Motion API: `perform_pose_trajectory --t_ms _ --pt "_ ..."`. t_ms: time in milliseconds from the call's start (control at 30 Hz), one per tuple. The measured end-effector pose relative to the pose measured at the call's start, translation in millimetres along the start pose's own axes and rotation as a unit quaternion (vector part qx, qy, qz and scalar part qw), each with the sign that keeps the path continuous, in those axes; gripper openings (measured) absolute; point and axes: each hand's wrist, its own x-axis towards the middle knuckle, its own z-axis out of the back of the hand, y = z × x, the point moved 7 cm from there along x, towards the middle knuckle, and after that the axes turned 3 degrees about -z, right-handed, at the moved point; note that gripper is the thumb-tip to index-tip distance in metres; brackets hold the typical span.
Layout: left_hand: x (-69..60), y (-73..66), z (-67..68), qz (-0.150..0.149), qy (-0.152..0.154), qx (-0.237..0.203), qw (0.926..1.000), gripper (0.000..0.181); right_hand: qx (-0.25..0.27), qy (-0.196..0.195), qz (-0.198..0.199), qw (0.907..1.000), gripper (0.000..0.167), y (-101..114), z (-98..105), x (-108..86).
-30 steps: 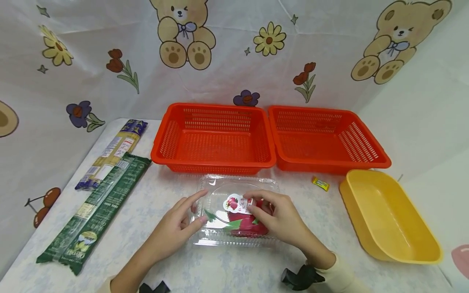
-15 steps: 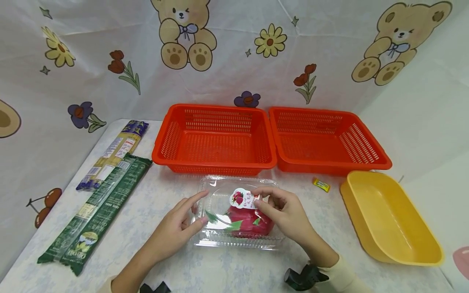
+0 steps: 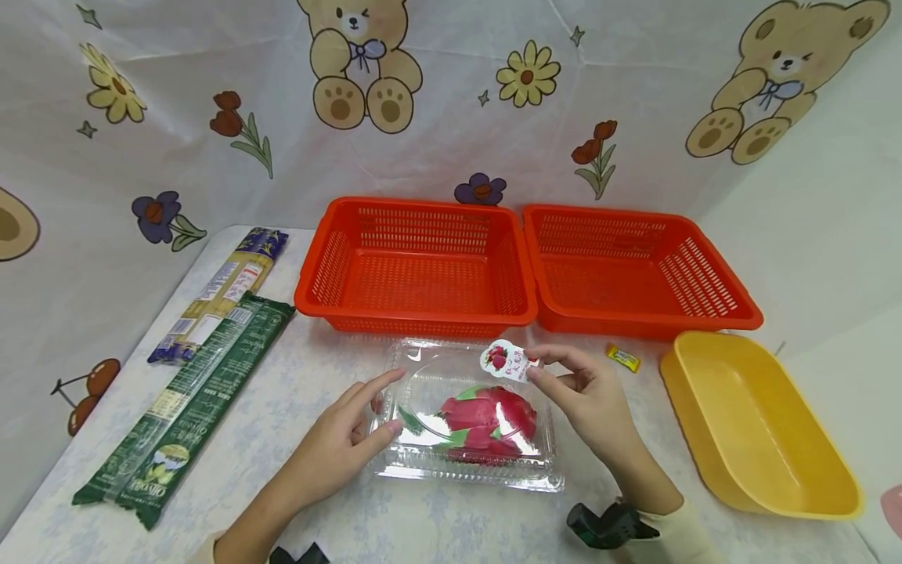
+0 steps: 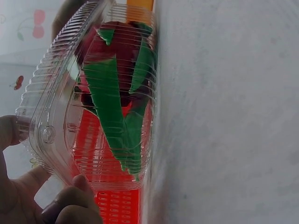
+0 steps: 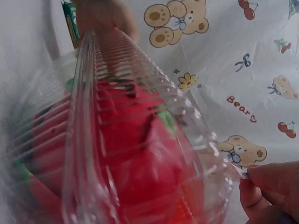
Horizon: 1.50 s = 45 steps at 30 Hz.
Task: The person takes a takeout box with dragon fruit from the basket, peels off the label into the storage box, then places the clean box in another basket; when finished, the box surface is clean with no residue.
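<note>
A clear plastic clamshell box (image 3: 430,376) lies on the table with a red dragon fruit (image 3: 486,423) inside; the fruit has green leafy tips. My left hand (image 3: 338,439) rests at the box's left end, its index finger and thumb extended over the lid. In the left wrist view its fingertips (image 4: 36,179) touch the clear plastic. Above the lid's far right part, my right hand (image 3: 585,399) pinches a white label sticker (image 3: 503,360) with a dragon fruit picture between thumb and forefinger. The right wrist view shows this sticker edge-on, apart from the lid.
Two red plastic baskets, left (image 3: 416,321) and right (image 3: 648,319), stand behind the box. A yellow tub (image 3: 747,423) is at right, with a small yellow candy packet (image 3: 623,358) beside it. A green pasta packet (image 3: 190,399) partly overlaps a blue-and-yellow pasta packet (image 3: 225,290) at left.
My right hand has moved right and away from me with the pinched sticker, which has come off above the fruit. The box's right end has shifted slightly toward me. The left hand stays put.
</note>
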Motion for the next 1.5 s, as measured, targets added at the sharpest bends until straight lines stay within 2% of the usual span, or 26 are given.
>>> perform_pose_trajectory --t_ms 233,367,433,600,733,1000,1100,1200,1300,1500 --pt "-0.8 1.1 -0.2 0.003 0.0 -0.007 1.0 0.062 -0.024 -0.079 0.003 0.9966 0.024 -2 31 -0.9" --pt "-1.2 1.3 -0.4 0.005 -0.001 -0.007 1.0 0.062 -0.018 -0.145 0.003 0.9893 0.023 -7 54 -2.0" --pt "-1.1 1.1 -0.3 0.004 -0.001 -0.004 1.0 0.062 0.008 -0.18 0.0 0.9837 0.024 -11 66 -2.9" --pt "-1.4 1.0 -0.5 0.004 0.0 -0.004 1.0 0.062 0.053 -0.279 -0.013 0.9588 0.031 -21 94 -8.9" --pt "-1.5 0.5 -0.7 0.005 0.002 -0.003 1.0 0.062 0.062 -0.339 -0.046 0.9375 0.039 -29 115 -16.0" --pt "-0.9 -0.7 -0.4 0.005 0.004 0.005 1.0 0.062 0.128 -0.375 -0.127 0.9095 0.046 -46 147 -27.4" --pt "-1.1 -0.5 -0.1 0.009 0.004 0.007 0.9999 0.062 0.158 -0.395 -0.128 0.8962 0.046 -50 156 -31.2" --pt "-1.0 0.0 0.0 0.013 0.004 0.008 0.9999 0.062 0.173 -0.422 -0.113 0.8825 0.044 -53 166 -36.4" --pt "-1.7 1.0 -0.8 0.016 0.006 0.004 0.9998 0.063 0.16 -0.454 -0.12 0.8683 0.04 -58 178 -46.9" --pt "-0.9 1.7 0.2 0.014 0.005 0.002 0.9999 0.062 0.102 -0.498 -0.182 0.8414 0.032 -72 202 -63.5"
